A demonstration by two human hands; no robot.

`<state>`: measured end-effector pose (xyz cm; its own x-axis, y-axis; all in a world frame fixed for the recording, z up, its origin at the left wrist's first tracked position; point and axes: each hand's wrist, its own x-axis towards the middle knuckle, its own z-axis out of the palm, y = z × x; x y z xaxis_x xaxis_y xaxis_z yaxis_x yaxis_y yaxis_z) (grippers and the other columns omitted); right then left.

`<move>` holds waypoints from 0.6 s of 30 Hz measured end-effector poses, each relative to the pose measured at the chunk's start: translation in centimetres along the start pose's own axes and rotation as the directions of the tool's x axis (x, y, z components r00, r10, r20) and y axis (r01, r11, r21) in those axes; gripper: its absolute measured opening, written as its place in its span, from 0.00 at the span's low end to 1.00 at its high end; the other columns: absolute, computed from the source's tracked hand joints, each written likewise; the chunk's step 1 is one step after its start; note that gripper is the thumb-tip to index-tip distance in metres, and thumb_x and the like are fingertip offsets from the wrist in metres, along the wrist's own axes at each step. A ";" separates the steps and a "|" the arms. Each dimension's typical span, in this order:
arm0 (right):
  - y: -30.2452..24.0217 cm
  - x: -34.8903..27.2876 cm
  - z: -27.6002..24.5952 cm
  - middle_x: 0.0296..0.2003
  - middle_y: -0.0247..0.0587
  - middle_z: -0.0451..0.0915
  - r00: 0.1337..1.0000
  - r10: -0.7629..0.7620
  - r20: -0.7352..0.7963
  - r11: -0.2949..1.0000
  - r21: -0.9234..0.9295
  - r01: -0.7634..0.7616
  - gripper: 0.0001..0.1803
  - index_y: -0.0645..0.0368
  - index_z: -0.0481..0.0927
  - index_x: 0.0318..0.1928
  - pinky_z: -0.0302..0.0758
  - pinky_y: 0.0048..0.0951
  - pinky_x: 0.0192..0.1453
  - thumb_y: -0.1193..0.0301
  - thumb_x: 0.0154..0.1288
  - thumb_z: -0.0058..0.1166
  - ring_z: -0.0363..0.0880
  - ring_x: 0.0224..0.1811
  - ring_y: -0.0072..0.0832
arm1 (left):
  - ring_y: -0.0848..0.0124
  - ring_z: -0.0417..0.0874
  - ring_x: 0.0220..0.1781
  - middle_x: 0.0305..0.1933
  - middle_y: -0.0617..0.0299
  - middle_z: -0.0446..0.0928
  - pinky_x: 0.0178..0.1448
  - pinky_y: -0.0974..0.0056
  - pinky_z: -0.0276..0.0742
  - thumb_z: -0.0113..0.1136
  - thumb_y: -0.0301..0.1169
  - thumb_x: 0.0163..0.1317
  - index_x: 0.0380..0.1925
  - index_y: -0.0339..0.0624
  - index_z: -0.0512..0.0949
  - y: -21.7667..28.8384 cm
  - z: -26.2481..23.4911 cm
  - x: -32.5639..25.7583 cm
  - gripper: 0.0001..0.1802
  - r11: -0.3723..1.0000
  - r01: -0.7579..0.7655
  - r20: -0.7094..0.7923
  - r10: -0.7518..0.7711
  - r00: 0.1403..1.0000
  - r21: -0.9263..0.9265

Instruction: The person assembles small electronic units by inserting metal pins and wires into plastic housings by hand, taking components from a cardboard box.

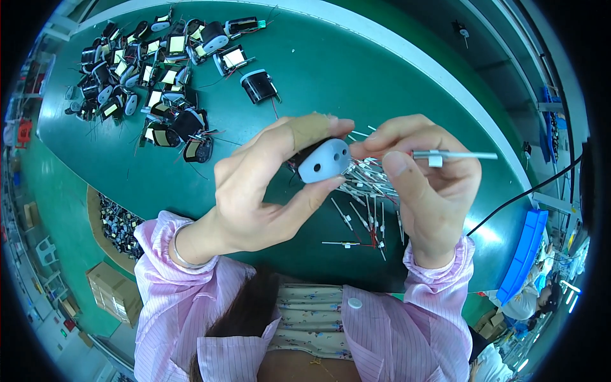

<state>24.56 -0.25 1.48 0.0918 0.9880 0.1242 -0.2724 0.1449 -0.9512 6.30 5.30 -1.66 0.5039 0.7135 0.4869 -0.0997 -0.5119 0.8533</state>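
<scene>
In my left hand (254, 191) is a small black housing with a pale grey oval end cap (326, 164). Thumb and fingers grip its sides, and the holed cap faces me. A tan strip wraps one finger of this hand. My right hand (436, 184) pinches a thin pale rod with a white tab (461, 155), which sticks out to the right. Its fingertips are close beside the cap; whether they touch it I cannot tell. Beneath the hands lies a heap of similar rods (366, 184), some with red wires, partly hidden by my fingers.
Many black housings with grey caps and pale yellow patches (168, 76) crowd the far left of the green table (356, 63). One housing (258, 86) lies apart. A box of small dark parts (118, 223), a cardboard carton (114, 293) and a blue tray (523, 258) flank the table.
</scene>
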 end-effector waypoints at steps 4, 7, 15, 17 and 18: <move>-0.6 -0.5 0.0 0.37 0.52 0.77 0.989 -0.133 0.060 0.940 -0.309 0.145 0.02 0.70 0.75 0.33 0.82 0.39 0.48 0.84 0.60 0.53 0.83 0.39 0.40 | 0.55 0.81 0.50 0.50 0.31 0.76 0.49 0.59 0.79 0.62 0.13 0.52 0.53 0.24 0.65 -0.5 -0.1 0.2 0.27 0.984 -0.159 0.080 0.153 0.985 0.076; -0.7 -0.7 0.3 0.37 0.52 0.78 0.980 -0.184 0.076 0.905 -0.375 0.199 0.02 0.69 0.75 0.33 0.82 0.39 0.47 0.85 0.59 0.53 0.83 0.40 0.39 | 0.54 0.84 0.45 0.47 0.38 0.79 0.41 0.63 0.82 0.70 0.14 0.43 0.47 0.24 0.73 -0.5 0.6 0.3 0.27 0.981 -0.177 -0.038 0.181 0.983 0.079; -1.1 -1.0 0.4 0.38 0.52 0.79 0.954 -0.242 0.175 0.803 -0.516 0.298 0.05 0.67 0.76 0.33 0.81 0.36 0.48 0.83 0.56 0.57 0.83 0.41 0.38 | 0.52 0.82 0.48 0.48 0.36 0.78 0.44 0.60 0.83 0.69 0.13 0.43 0.48 0.23 0.71 -0.6 0.7 0.2 0.28 0.971 -0.227 -0.026 0.230 0.973 0.072; -1.4 -0.9 0.5 0.38 0.51 0.79 0.951 -0.249 0.185 0.787 -0.533 0.310 0.05 0.67 0.76 0.33 0.81 0.35 0.48 0.83 0.55 0.58 0.83 0.41 0.38 | 0.52 0.82 0.48 0.48 0.36 0.78 0.44 0.60 0.83 0.69 0.13 0.44 0.49 0.23 0.71 -0.6 0.7 0.3 0.29 0.971 -0.231 -0.035 0.234 0.972 0.061; -1.4 -0.9 0.6 0.38 0.51 0.79 0.946 -0.255 0.199 0.772 -0.547 0.323 0.05 0.67 0.76 0.33 0.81 0.35 0.48 0.83 0.55 0.59 0.83 0.42 0.37 | 0.52 0.82 0.48 0.48 0.36 0.78 0.45 0.60 0.83 0.69 0.13 0.44 0.49 0.23 0.70 -0.6 0.7 0.3 0.29 0.968 -0.238 -0.028 0.241 0.970 0.074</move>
<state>24.30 -1.34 2.82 -0.0343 0.9085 0.4165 0.3430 0.4021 -0.8489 7.07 5.47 -2.13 0.4411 0.5822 0.6830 -0.1531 -0.7011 0.6964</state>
